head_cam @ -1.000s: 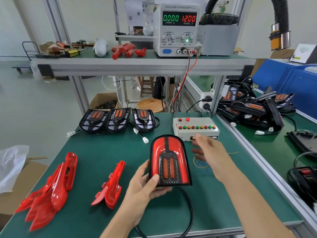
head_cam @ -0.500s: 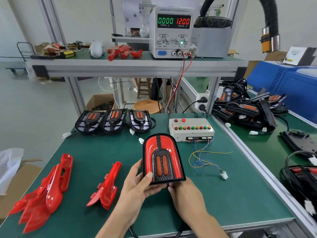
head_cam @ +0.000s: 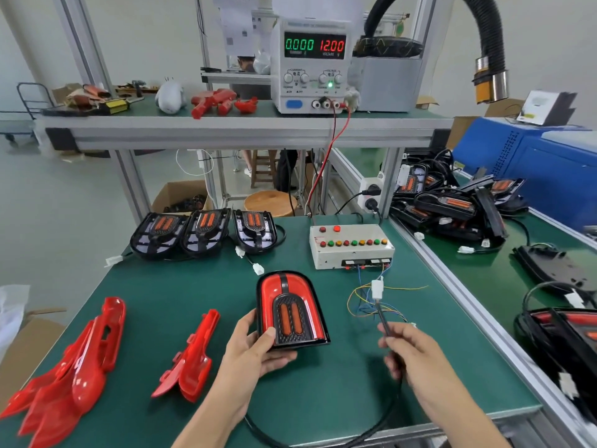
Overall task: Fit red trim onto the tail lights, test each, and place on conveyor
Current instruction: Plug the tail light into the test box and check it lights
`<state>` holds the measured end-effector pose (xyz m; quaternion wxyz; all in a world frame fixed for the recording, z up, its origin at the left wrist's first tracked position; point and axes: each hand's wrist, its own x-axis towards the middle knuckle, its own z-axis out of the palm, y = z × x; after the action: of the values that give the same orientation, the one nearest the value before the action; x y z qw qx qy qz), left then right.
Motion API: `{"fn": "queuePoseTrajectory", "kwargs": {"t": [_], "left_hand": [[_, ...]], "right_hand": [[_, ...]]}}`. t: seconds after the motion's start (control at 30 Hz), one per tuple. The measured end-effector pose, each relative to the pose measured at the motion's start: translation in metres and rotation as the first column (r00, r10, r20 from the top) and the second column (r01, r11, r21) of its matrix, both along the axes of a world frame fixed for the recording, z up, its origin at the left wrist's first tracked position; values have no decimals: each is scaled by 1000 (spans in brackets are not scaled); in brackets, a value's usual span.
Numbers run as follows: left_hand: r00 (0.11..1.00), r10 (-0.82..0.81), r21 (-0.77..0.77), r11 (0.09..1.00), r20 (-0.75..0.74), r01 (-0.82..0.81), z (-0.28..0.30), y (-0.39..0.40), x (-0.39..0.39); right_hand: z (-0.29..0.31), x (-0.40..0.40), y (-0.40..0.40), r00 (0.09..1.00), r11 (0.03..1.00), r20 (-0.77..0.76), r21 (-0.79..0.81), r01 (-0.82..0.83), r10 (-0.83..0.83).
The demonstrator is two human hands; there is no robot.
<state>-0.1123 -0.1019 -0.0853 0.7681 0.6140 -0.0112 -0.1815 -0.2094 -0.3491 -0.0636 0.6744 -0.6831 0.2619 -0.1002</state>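
Head view: you're at a green-matted workbench (head_cam: 168, 295) framed in aluminium, with a raised shelf across the back. Up there the bench power supply (head_cam: 311, 64) reads 0.000 in green and 12.00 in red, its red and black leads dropping toward the bench. A black extraction hose (head_cam: 484, 43) curls down on the right.

Along the back of the mat, three untrimmed tail lights (head_cam: 203, 232) stand in a row, black housings with orange lenses, white plugs trailing in front of them. Beside them to the right sits the white test box (head_cam: 350, 245), a row of red, green and yellow buttons on top and thin coloured wires (head_cam: 365, 305) spilling from its front.

Your left hand (head_cam: 255, 354) grips the trimmed tail light (head_cam: 289, 310) at its lower left corner, thumb over the front face, red trim on it, held just above the mat at centre. Your right hand (head_cam: 410, 354) pinches its black cable (head_cam: 382, 321) between thumb and fingers, the white connector (head_cam: 377, 289) pointing up toward the test box's wires.

On your left lie the loose red trim pieces: a stack (head_cam: 71, 373) near the edge and a single one (head_cam: 190, 360) closer to your wrist. On the neighbouring conveyor bench (head_cam: 484, 276) to the right, a heap of tail lights (head_cam: 458, 205) lies tangled in cables
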Motion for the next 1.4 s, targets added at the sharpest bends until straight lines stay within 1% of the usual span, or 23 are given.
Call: {"fn": "queuePoseTrajectory", "kwargs": {"t": [0.07, 0.13, 0.23, 0.27, 0.4, 0.47, 0.5, 0.53, 0.57, 0.6, 0.63, 0.67, 0.7, 0.77, 0.8, 0.87, 0.9, 0.97, 1.07, 1.17, 1.23, 1.33, 1.4], "left_hand": [[1000, -28, 33, 999, -11, 28, 3, -4, 0], [999, -43, 64, 997, -15, 44, 7, -7, 0], [998, -38, 102, 994, -47, 43, 8, -11, 1], [998, -35, 124, 991, -58, 42, 9, -12, 1], [999, -43, 325, 945, -7, 43, 12, -11, 2], [997, -29, 521, 853, 77, -15, 16, -10, 2], [989, -18, 648, 757, 144, -81, 18, -10, 0], [971, 8, 736, 650, 240, -188, 22, -10, -3], [927, 46, 739, 589, 373, -326, 27, -13, -9], [852, 71, 665, 594, 518, -454, 36, -18, -16], [761, 69, 555, 643, 645, -528, 44, -27, -21], [686, 31, 471, 705, 727, -530, 50, -38, -25], [645, -41, 435, 771, 763, -465, 53, -53, -28], [642, -245, 491, 839, 727, -236, 57, -89, -31], [655, -353, 560, 818, 668, -130, 58, -108, -32], [704, -504, 720, 693, 500, -15, 54, -146, -32], [738, -529, 773, 634, 419, 16, 50, -164, -30], [816, -513, 805, 584, 266, 105, 39, -191, -29], [901, -415, 739, 645, 125, 194, 20, -219, -30], [962, -252, 652, 748, 105, 125, 9, -234, -30], [981, -172, 611, 788, 93, 80, 3, -239, -28], [992, -112, 535, 842, 56, 64, 3, -241, -23], [997, -70, 426, 904, 43, 45, 3, -241, -24]], "right_hand": [[2, 0, -7, 1000, 995, 16, -96, -13, 15], [3, -1, -12, 998, 961, 21, -272, -58, 67], [-4, -3, -17, 998, 893, 55, -451, -1, 29], [-6, -4, -18, 998, 897, 67, -441, 30, 0], [-5, -7, -23, 987, 986, 157, -155, 63, -39], [-4, -10, -28, 978, 983, 195, -152, 106, -75], [-4, -11, -31, 971, 976, 213, -160, 146, -111], [-6, -12, -35, 963, 967, 225, -170, 189, -148], [-7, -12, -37, 955, 959, 231, -167, 227, -186], [-8, -12, -40, 948, 952, 230, -163, 259, -218], [-9, -11, -42, 946, 948, 224, -164, 274, -234], [-11, -11, -44, 948, 947, 214, -168, 275, -237], [-14, -9, -46, 950, 948, 205, -165, 272, -237], [-20, -6, -50, 949, 950, 201, -151, 274, -242], [-23, -4, -50, 948, 948, 201, -151, 280, -248], [-26, -2, -51, 938, 944, 221, -134, 302, -268], [-27, -2, -51, 930, 944, 237, -107, 312, -280], [-31, -2, -50, 921, 948, 261, -55, 313, -289], [-37, -2, -49, 916, 957, 290, -6, 291, -277], [-40, -1, -49, 915, 962, 304, 23, 271, -265], [-38, -1, -49, 911, 965, 320, 60, 256, -262], [-36, -2, -49, 910, 962, 315, 44, 270, -269], [-36, -4, -50, 902, 957, 324, 46, 285, -284]]}}
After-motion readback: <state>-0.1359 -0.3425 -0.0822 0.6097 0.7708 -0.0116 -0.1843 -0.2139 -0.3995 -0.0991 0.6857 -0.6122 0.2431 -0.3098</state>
